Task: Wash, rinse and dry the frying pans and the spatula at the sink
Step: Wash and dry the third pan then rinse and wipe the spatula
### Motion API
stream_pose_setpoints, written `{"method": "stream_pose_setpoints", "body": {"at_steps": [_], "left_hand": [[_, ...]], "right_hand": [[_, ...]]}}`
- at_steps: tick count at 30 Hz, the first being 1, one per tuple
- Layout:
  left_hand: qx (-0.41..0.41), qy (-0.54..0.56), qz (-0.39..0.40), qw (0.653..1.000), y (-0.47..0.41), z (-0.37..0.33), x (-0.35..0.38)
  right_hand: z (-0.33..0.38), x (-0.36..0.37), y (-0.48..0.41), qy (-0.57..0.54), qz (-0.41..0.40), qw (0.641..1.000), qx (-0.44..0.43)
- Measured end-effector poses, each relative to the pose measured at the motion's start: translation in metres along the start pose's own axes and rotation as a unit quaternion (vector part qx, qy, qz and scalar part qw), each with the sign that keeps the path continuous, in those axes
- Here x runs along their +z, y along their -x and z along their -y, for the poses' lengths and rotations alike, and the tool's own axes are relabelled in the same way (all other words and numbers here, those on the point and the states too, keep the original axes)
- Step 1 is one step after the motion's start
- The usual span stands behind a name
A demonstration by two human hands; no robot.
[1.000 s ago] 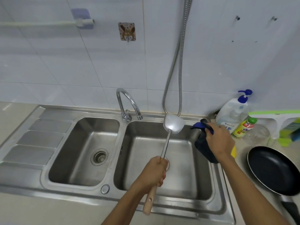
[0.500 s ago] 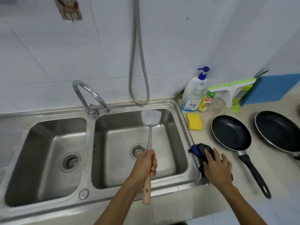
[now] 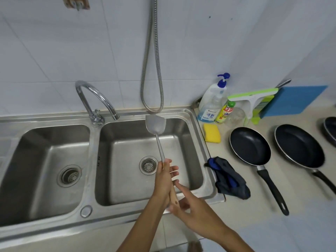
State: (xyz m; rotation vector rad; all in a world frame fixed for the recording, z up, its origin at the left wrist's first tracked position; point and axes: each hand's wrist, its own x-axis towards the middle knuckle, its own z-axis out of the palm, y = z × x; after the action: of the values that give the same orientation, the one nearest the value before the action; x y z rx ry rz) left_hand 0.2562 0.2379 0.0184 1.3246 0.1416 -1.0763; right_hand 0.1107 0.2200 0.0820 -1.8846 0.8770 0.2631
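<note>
A: Status on the spatula (image 3: 157,137)?

B: Over the right-hand sink basin (image 3: 190,142). Left hand (image 3: 164,180) is wrapped around it where the metal shaft meets the wooden handle, though the fingers look partly loosened. Blade is at the far end, up near the back rim below the shower hose (image 3: 151,70).

A: Axis?

B: Long axis runs away from the body, nearly straight front to back, blade tipped slightly left. Handle butt points back at the person, just inside the front rim.

A: Right hand?

B: Right hand (image 3: 192,206) is at the handle butt, fingers spread and loose, nothing held. Touching the wood or just short of it, can't tell, it's blurred. My read: a handover to the right hand, or a two-hand regrip.

A: Which hand is nearer the free end?

B: Right. Left covers the upper handle, so the only free grab zone is the butt, on the right hand's side.

A: Pans?

B: Two black frying pans (image 3: 250,145) on the counter (image 3: 236,224) right of the sink, handles toward the person, plus the edge of a third at the frame edge. Dark blue cloth (image 3: 229,179) lies on the sink's right rim between basin and pans. Yellow sponge (image 3: 211,132) by the soap bottles. Faucet (image 3: 94,99) shows no water running.

A: Risk?

B: Loose left fingers mid-swap; the blade end is heavier and could tip into the basin.
</note>
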Motion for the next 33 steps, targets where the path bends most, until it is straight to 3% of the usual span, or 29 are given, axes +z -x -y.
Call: {"method": "stream_pose_setpoints", "body": {"at_steps": [4, 10, 15, 25, 33], "left_hand": [[0.007, -0.029, -0.012, 0.999, 0.015, 0.014, 0.008], [0.089, -0.214, -0.021, 0.972, 0.043, 0.028, 0.017], [0.113, -0.258, -0.023, 0.959, 0.075, 0.05, 0.058], [0.142, -0.206, 0.055, 0.967, 0.128, 0.128, 0.222], [0.144, -0.252, 0.169, 0.942, 0.121, 0.181, 0.381]], "right_hand": [[-0.011, -0.003, 0.013, 0.015, 0.002, 1.0, -0.026], [-0.048, -0.03, 0.044, 0.013, -0.011, 0.999, -0.045], [-0.093, -0.069, 0.086, 0.041, -0.041, 0.995, -0.078], [-0.202, -0.178, 0.189, 0.065, -0.153, 0.982, -0.088], [-0.295, -0.278, 0.235, 0.024, -0.257, 0.965, -0.035]]}}
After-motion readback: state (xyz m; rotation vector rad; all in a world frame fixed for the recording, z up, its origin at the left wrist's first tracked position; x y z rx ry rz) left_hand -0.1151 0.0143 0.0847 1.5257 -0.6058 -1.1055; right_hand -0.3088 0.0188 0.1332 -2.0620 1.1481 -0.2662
